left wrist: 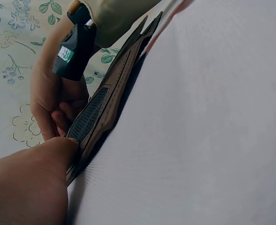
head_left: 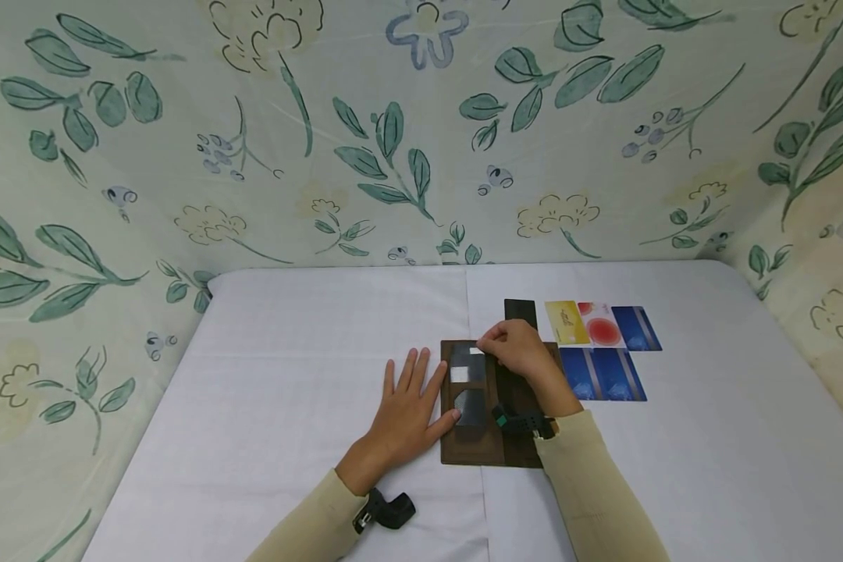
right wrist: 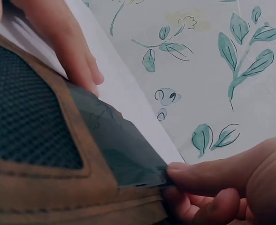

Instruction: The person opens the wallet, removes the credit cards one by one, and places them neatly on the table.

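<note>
A brown wallet [head_left: 494, 449] lies unfolded on the white table, with a dark mesh window [right wrist: 30, 108] framed by stitching. At its left half a dark, glossy card [right wrist: 128, 150] sticks out past the mesh panel's edge. My right hand [head_left: 522, 349] pinches that card's corner between thumb and fingers. My left hand [head_left: 403, 410] lies with fingers spread along the wallet's left edge, its thumb [left wrist: 63, 145] resting on the wallet beside the mesh. In the right wrist view, left-hand fingers [right wrist: 77, 56] touch the card's far edge.
Right of the wallet lie a yellow card [head_left: 566, 322], a white card with red circles [head_left: 602, 324] and several blue cards [head_left: 604, 375]. A black flat piece [head_left: 520, 311] shows beyond the wallet's top edge. Floral cloth [head_left: 393, 195] hangs behind the white table [head_left: 288, 390].
</note>
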Available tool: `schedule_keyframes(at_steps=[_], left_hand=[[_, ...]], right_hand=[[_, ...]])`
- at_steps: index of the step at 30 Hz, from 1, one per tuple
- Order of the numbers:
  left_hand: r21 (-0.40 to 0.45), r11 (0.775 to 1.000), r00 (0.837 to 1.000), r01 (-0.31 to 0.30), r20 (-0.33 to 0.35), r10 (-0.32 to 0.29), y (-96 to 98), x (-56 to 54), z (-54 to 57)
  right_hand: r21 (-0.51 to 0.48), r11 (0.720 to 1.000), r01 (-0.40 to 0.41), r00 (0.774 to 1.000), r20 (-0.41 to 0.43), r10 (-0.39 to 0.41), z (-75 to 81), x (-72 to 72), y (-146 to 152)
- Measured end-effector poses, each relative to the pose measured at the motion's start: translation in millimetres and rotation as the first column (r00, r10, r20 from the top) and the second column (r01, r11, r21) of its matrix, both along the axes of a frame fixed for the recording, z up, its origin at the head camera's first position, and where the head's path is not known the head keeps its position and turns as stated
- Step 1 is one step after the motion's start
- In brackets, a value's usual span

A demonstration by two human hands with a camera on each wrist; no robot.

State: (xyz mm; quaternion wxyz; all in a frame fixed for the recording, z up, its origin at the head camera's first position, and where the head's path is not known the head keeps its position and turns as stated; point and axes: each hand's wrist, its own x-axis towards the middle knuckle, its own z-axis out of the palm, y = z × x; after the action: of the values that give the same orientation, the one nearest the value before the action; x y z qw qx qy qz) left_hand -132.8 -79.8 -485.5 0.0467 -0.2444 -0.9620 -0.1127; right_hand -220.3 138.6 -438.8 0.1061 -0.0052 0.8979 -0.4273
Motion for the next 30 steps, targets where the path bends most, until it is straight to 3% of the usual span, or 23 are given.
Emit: schedule_keyframes(at_steps=[6,11,18,25,30], left_hand=[[0.005,1.000,1.000,0.003,-0.010,-0.003,0.5,-1.0,-0.2],[-0.005,1.000,1.000,0.005,-0.002,-0.005,0.4,-0.8,-1.0],[0.004,1.000,1.000,0.004,0.000,-0.004,0.0,-0.3,-0.7],[0.027,0.999,1.000,0.018,-0.024,-0.017,-0.1,-0.7,1.5],[0.021,1.000,1.000,0.017,-0.004,-0.017,-0.7,-0.6,0.7]], right_hand=[[-0.094,0.995,0.046,0.998,0.045,-0.042,-5.1,-2.2,1.9],[-0.179,0.984,0.009,0.996,0.091,0.007,-7.3,-1.9,4.2],[-0.197,0.980,-0.019,0.997,0.075,0.034,-10.2,-3.0,3.2],[-0.227,0.973,0.029,0.999,0.045,-0.019,-10.6,-2.9,1.7],[-0.279,0.960,0.003,0.998,0.069,0.017,-12.0,-2.8,4.3]])
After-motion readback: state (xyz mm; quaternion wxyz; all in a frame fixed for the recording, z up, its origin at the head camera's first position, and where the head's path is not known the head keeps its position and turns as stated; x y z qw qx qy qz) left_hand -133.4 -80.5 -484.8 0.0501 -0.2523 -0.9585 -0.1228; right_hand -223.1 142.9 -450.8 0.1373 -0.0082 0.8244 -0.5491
